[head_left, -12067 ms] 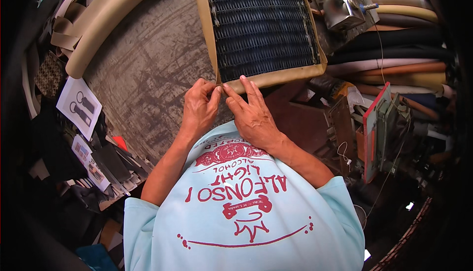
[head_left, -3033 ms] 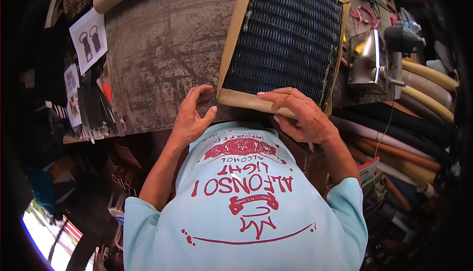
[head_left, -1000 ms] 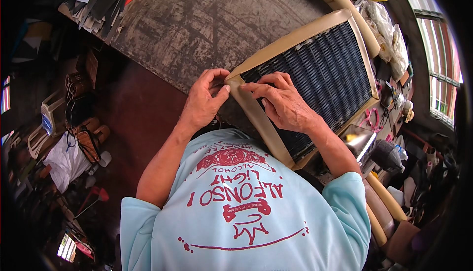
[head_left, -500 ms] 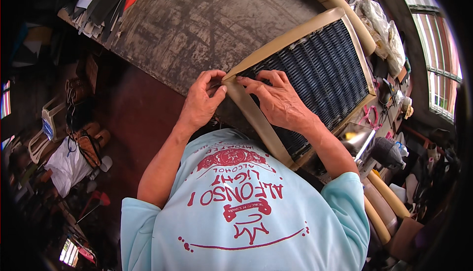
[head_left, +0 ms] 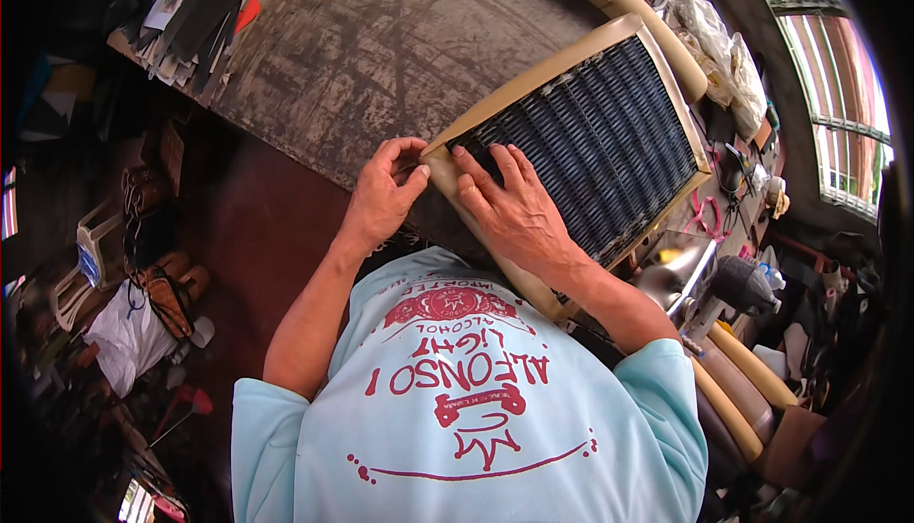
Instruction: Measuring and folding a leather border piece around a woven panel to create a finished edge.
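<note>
The flat rectangular panel of dark blue-black wicker-like weave, edged in a tan leather-like border [head_left: 533,82], lay slantwise on the worn brown-grey bench [head_left: 324,38], its near end reaching the person's pale blue shirt [head_left: 466,361].

The left hand [head_left: 386,197] was curled at the nearest left corner, thumb and forefinger on either side of it; whether they pinched the border could not be told. The right hand [head_left: 514,204] lay spread over the weave and near border, gripping nothing.

The panel looked light for its size and fairly stiff, the border softer and more pliable. The bordered edges seemed the best hold; the ribbed weave looked likelier to snag than to slip.

A long tan roll of sheet material [head_left: 657,38] lay just beside the far edge, hindering access there, with a crumpled translucent plastic bag [head_left: 733,71] behind it. A shiny metal box [head_left: 671,271] crowded the right forearm. Papers and dark sheets [head_left: 195,23] were heaped well apart, at the bench's left end.
</note>
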